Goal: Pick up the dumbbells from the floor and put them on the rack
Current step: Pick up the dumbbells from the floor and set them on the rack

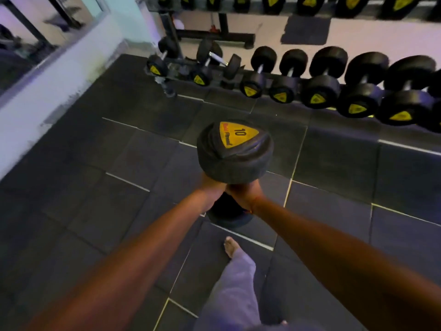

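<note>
Both hands are clamped together on the handle of one dumbbell (pixel 235 149): the left hand (pixel 212 187) and the right hand (pixel 245 193) sit side by side, touching, just under the upper head. The handle itself is hidden by the fingers. The dumbbell is held upright, clear of the floor (pixel 95 199), with its upper head showing a yellow plate marked 10 and its lower head just visible below the wrists. A bare foot (pixel 231 246) stands on the mat close beneath it.

Judgement on handling: heavy and rigid, with rubber-coated heads that should take knocks without damage. The two-handed hold suggests real weight. The narrow handle between the heads is the only sound place to grip; the heads are too broad and smooth for fingers to close on.

The rack (pixel 214 75) runs along the far edge of the floor mats. Its lower row (pixel 319 91) carries matching dumbbells side by side; near its left end the spacing looks looser, though I cannot confirm a free cradle. Risk: a drop would land near the foot.
</note>
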{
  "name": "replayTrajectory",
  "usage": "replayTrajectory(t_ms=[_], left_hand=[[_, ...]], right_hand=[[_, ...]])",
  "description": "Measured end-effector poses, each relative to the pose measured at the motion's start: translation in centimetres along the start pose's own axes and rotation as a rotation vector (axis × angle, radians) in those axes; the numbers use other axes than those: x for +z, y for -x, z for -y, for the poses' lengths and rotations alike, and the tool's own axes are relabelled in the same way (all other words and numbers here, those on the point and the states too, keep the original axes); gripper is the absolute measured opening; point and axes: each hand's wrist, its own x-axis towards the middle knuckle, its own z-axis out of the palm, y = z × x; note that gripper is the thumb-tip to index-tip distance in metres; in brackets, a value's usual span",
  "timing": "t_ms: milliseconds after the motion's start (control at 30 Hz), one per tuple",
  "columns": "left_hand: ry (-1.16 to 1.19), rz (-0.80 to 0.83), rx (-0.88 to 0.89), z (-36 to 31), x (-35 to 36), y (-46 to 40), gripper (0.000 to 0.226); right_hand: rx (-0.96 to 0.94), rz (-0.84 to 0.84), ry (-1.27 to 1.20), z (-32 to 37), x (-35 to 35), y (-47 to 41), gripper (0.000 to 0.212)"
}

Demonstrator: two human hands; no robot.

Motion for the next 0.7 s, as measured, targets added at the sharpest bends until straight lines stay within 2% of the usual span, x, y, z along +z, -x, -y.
replayTrajectory(t_ms=[67, 167, 233, 300, 400, 567, 700], left_hand=[[0.017, -0.048, -0.012, -1.1, -2.2, -6.4, 0.041], [0.039, -0.041, -0.027, -2.7, -5.3, -15.6, 0.043], [0.067, -0.023, -0.055, -4.4, -7.4, -20.3, 0.044], [0.085, -0.027, -0.087, -6.1, -9.6, -26.7, 0.042], [0.112, -0.009, -0.119, -7.7, -12.8, -36.6, 0.036], [0.225, -0.129, -0.235, -10.8, -18.2, -52.8, 0.03], [0.233, -0.143, -0.27, -13.1, -23.7, -63.8, 0.02]], right_hand=[[-0.014, -0.019, -0.019, 1.5, 1.3, -6.5, 0.051], [0.093, 0.105, -0.079, 4.2, 2.5, -15.7, 0.041], [0.108, 0.127, -0.093, 6.9, 2.5, -20.4, 0.039], [0.024, 0.156, 0.007, 9.0, 2.4, -27.0, 0.04], [0.012, 0.23, 0.155, 12.0, 3.5, -37.4, 0.036], [-0.034, 0.214, 0.303, 17.7, 5.3, -55.1, 0.038], [-0.046, 0.296, 0.417, 21.9, 7.9, -67.2, 0.024]])
